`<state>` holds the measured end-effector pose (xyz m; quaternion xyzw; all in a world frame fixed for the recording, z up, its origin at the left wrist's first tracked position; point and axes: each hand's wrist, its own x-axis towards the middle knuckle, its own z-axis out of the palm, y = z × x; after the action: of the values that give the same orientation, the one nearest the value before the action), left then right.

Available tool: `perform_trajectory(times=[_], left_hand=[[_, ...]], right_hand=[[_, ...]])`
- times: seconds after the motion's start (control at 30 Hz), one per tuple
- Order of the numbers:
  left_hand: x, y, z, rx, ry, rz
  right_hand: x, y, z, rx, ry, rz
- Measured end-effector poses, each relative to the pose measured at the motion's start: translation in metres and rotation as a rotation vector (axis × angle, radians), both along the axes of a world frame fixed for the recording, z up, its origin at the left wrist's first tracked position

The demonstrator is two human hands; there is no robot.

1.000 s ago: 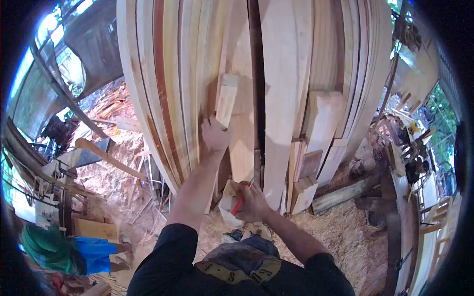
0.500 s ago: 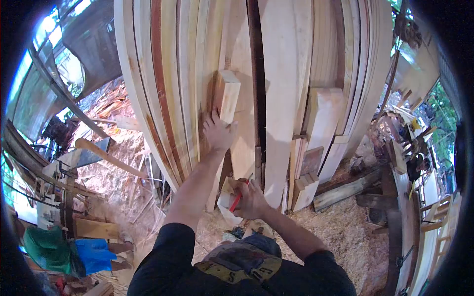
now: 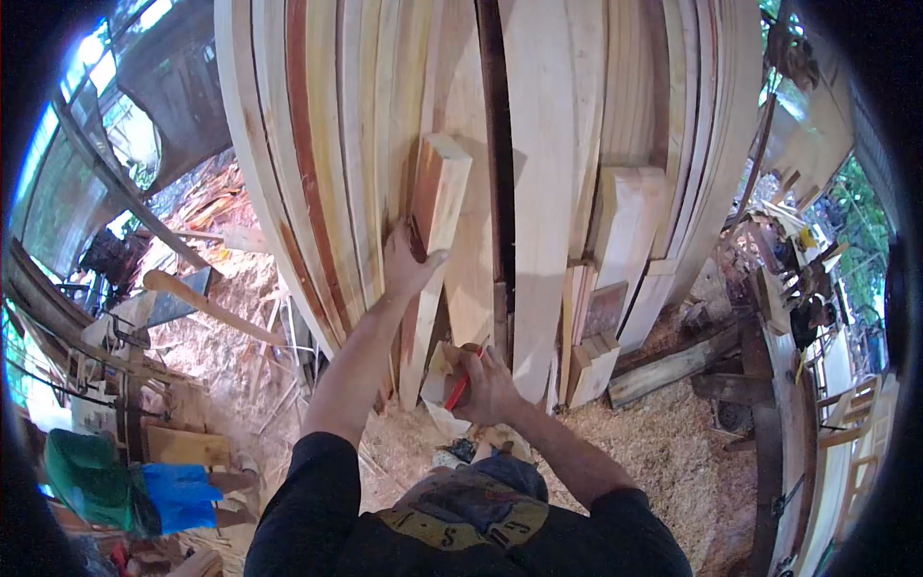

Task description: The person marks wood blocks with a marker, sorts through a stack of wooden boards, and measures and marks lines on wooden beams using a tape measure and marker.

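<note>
My left hand [image 3: 411, 269] grips a long squared wooden beam [image 3: 442, 197] standing up along the planks, fingers on its left side and thumb on the right. My right hand [image 3: 490, 389] is closed around a red pencil [image 3: 459, 391] near the lower ends of the boards. Just left of that hand is a pale, angular piece [image 3: 437, 385]; whether my fingers also hold it, I cannot tell. Behind both hands rise long curved wooden planks [image 3: 548, 144], with a dark narrow gap [image 3: 497, 125] between two of them.
Shorter wood blocks [image 3: 598, 361] lean against the planks on the right. A wooden-handled tool [image 3: 212, 306] lies to the left. Sawdust [image 3: 663, 452] covers the ground, and timbers [image 3: 678, 365] lie at the right. A person in blue shorts [image 3: 181, 497] is at the lower left.
My left hand has shifted left and turned from lying over the beam's face to wrapping around its side. The beam tilts slightly differently. My right hand stays nearly in place with the pencil.
</note>
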<state>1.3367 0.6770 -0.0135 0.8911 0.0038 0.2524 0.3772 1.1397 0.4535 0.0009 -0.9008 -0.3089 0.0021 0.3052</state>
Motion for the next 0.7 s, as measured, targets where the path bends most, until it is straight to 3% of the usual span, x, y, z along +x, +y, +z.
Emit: perform_trajectory(times=[0.07,0.17,0.27,0.37,0.47,0.6,0.7], left_hand=[[-0.011,0.011,-0.026,0.004,-0.023,0.0],[-0.064,0.012,-0.002,-0.175,0.203,0.073],[-0.118,0.039,-0.055,-0.539,0.421,-0.13],[-0.19,0.062,-0.132,-0.591,0.638,-0.366],[-0.259,0.032,-0.062,-0.627,0.664,-0.436],[-0.282,0.016,-0.05,-0.304,0.482,-0.389],[-0.276,0.003,-0.027,-0.256,0.358,-0.375]], right_hand=[[0.001,0.003,0.002,0.087,-0.049,0.011],[0.004,0.001,-0.011,0.117,-0.031,0.052],[0.006,0.003,-0.017,0.166,-0.139,0.062],[0.003,0.004,-0.012,0.179,-0.08,0.044],[0.008,0.006,-0.005,0.096,0.016,0.028],[0.007,0.009,-0.018,0.065,0.017,0.034],[0.004,0.011,-0.004,0.027,0.102,0.047]])
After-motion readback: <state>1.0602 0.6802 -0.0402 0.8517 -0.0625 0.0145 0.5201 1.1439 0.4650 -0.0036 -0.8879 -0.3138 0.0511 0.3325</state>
